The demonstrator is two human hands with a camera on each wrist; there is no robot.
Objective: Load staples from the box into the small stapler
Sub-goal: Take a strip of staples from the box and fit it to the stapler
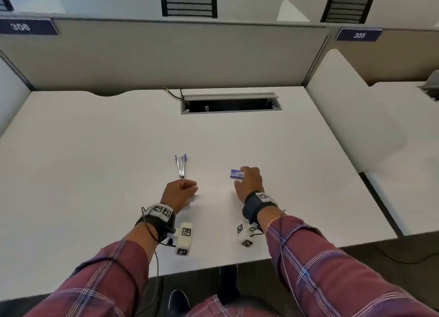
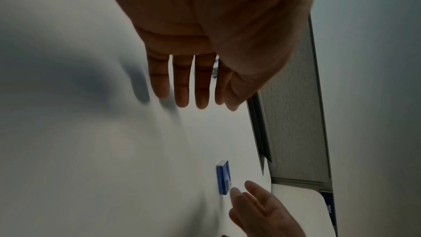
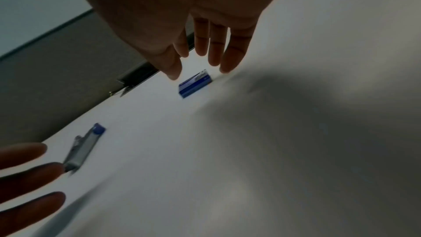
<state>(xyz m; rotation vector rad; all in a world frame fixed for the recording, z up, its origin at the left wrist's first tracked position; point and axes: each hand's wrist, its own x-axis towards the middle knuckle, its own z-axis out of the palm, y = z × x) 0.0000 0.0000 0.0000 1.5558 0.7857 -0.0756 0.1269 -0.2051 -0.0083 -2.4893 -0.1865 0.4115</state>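
A small silver stapler (image 1: 181,166) with purple ends lies swung apart in a V on the white desk (image 1: 95,162). My left hand (image 1: 186,189) is just in front of its hinge end, fingers straight and holding nothing; the left wrist view shows those fingers (image 2: 182,95) spread above the desk. The blue staple box (image 1: 236,174) lies flat to the right. My right hand (image 1: 245,174) reaches over the box's right end with relaxed, spread fingers (image 3: 227,60) that do not grip the box (image 3: 195,83). I cannot tell whether a fingertip touches it.
An open grey cable tray (image 1: 230,103) is set into the back of the desk, with a cable beside it. Grey partition panels stand behind and to the right. Bare desk surface surrounds the stapler (image 3: 84,148) and the box (image 2: 223,179).
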